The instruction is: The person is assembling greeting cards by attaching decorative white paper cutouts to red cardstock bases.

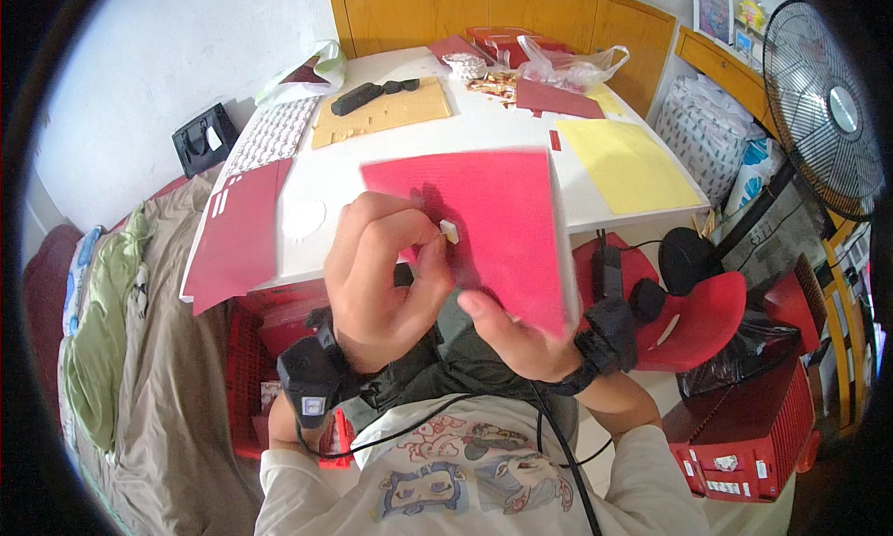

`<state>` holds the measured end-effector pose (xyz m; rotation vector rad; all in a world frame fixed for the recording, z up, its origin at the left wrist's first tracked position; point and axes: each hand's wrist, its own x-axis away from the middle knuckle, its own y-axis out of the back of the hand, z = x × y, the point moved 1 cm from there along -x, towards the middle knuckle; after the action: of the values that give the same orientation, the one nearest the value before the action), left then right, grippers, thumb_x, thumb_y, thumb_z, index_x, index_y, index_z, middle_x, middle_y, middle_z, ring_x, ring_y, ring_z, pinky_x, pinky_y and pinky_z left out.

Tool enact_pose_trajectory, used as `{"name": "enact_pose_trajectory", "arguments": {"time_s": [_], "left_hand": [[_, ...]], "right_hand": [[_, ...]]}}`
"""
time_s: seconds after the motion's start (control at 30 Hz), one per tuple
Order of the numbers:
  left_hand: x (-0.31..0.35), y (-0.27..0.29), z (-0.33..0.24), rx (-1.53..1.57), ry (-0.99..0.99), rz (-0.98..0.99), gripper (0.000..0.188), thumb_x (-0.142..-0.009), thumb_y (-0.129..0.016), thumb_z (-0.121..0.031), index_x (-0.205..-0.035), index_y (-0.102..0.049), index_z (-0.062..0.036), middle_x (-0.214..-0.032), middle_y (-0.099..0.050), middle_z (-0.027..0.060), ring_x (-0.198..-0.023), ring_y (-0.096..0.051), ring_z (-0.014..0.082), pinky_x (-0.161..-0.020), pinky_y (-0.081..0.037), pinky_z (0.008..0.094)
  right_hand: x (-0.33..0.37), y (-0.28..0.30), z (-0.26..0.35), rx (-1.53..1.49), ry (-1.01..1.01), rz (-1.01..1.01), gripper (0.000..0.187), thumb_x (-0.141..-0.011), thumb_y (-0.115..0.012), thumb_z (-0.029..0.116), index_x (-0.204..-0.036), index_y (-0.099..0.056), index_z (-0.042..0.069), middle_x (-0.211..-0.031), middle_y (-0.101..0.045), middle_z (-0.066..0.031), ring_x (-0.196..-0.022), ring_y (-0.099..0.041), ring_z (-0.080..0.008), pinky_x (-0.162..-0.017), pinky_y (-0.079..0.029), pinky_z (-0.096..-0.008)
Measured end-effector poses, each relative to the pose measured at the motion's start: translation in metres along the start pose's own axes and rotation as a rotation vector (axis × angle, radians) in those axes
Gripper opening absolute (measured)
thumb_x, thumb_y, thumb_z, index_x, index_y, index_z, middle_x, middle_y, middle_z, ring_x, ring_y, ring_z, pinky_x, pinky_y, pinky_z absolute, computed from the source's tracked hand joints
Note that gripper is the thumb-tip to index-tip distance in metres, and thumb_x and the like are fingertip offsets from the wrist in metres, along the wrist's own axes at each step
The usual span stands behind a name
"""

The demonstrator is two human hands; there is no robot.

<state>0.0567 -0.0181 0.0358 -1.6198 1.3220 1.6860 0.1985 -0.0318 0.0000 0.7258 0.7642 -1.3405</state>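
Note:
A bright red rectangular panel (507,201), like a stiff card or flat box, is tilted up above the table's near edge. My right hand (526,341) grips its lower edge, the thumb on the red face and the other fingers hidden behind. My left hand (386,266) is closed in a pinch in front of the panel. Between its thumb and forefinger is a small whitish piece (449,231), close to the red face. I cannot tell whether the piece touches the panel, nor exactly what it is.
On the white table (326,182) lie dark red sheets (237,224), a yellow sheet (628,164), a tan board (386,117) with a black object (377,94), and plastic bags (572,66). A standing fan (828,108), red stool (698,317) and red crate (744,434) are at right.

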Motion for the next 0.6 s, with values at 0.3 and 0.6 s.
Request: {"name": "enact_pose_trajectory", "arguments": {"time_s": [0.3, 0.6], "left_hand": [[0.000, -0.026, 0.025, 0.319, 0.118, 0.075, 0.021, -0.063, -0.055, 0.009, -0.078, -0.044, -0.0005, -0.080, -0.051, 0.0131, -0.063, -0.052, 0.0195, -0.055, -0.043, 0.0272], [-0.060, -0.098, 0.139, -0.031, 0.211, 0.309, 0.009, -0.078, -0.050, -0.001, -0.080, -0.041, -0.0006, -0.067, -0.047, 0.0113, -0.060, -0.049, 0.0195, -0.053, -0.041, 0.0294]], "right_hand": [[-0.012, 0.019, -0.039, -0.212, -0.215, -0.411, 0.019, -0.082, -0.055, 0.003, -0.101, -0.054, -0.001, -0.097, -0.055, -0.0021, -0.087, -0.050, -0.0076, -0.075, -0.040, -0.0225], [-0.032, 0.127, -0.075, -0.076, -0.127, -0.617, 0.027, -0.082, -0.051, -0.002, -0.109, -0.049, -0.002, -0.109, -0.052, -0.0069, -0.098, -0.048, -0.0133, -0.087, -0.037, -0.0287]]}}
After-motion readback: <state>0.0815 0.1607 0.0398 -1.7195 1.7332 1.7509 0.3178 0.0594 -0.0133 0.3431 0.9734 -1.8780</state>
